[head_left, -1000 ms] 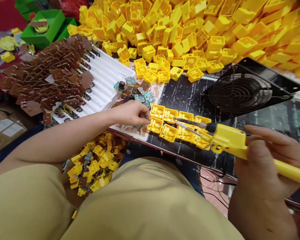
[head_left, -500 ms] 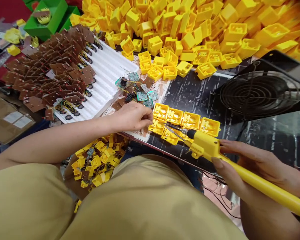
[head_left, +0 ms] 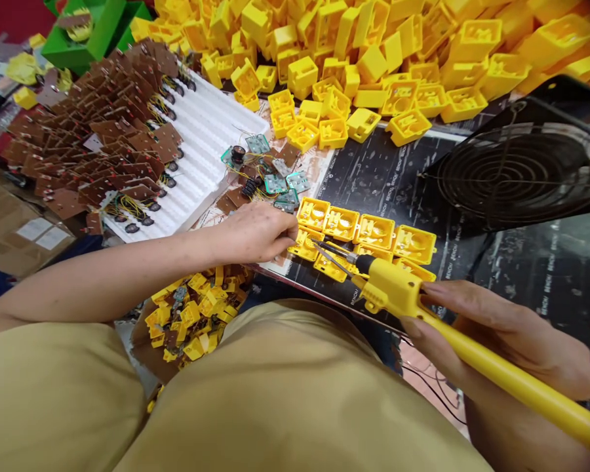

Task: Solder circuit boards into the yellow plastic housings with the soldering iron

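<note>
**Hands.** The left forearm crosses the frame from the left edge towards the centre, wrist low. The left hand [head_left: 258, 233] lies palm down with its fingers drawn together, the tips clamped on the left edge of the end housing [head_left: 305, 244]. That open yellow shell sits in the near line of a double row of housings [head_left: 373, 233] at mid-frame, on the black counter [head_left: 373, 177]. The right hand [head_left: 496, 334] enters from the lower right. Its fingers are wrapped round the handle of a yellow soldering iron [head_left: 398, 292], thumb underneath. The iron slants up and to the left, and its metal tip lies over the near line, just beside the left fingertips.

**Surroundings.**
- A loose heap of yellow housings [head_left: 373, 52] fills the top of the frame.
- A black fan [head_left: 516, 170] stands at the right, behind the double row.
- A white tray [head_left: 211, 151] at upper left carries brown circuit boards [head_left: 103, 131].
- Small green boards [head_left: 275, 183] with wires lie between the tray and the left hand.
- A green bin [head_left: 98, 33] sits in the top left corner.
- Below the forearm, a box of mixed yellow parts [head_left: 191, 314] rests beside the person's knee.
- The khaki trousers [head_left: 275, 406] cover the lower frame and hide the counter's near edge.
</note>
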Demonstrator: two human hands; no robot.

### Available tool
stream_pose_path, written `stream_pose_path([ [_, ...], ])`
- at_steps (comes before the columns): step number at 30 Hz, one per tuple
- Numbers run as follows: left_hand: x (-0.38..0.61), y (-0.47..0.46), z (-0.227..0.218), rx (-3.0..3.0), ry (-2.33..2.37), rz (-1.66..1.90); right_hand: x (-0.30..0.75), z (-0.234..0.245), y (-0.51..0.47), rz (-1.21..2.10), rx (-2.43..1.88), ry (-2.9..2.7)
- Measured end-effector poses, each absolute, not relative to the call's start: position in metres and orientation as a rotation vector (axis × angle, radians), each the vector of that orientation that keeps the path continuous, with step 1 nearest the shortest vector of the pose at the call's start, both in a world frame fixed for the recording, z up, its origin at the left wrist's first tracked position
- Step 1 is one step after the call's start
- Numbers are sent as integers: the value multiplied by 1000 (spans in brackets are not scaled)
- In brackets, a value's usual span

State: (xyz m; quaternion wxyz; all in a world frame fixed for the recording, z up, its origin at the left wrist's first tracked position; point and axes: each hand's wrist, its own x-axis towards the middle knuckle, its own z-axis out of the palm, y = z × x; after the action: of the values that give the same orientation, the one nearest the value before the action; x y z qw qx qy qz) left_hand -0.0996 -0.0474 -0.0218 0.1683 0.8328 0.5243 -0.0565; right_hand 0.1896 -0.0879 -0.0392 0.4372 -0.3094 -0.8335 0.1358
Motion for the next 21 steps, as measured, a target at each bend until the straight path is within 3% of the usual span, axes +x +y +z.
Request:
stream_pose_path([
  [5,-99,-46,-22,2387,1466,-193,176,-33,-86,417,-690,-2184],
  [15,-96,-45,-20,2437,1437,-184,162,-21,-74,249,-431,-2315],
  [21,-93,-47,-16,2473,1474,-226,166,-16,-74,265,-525,-2338],
])
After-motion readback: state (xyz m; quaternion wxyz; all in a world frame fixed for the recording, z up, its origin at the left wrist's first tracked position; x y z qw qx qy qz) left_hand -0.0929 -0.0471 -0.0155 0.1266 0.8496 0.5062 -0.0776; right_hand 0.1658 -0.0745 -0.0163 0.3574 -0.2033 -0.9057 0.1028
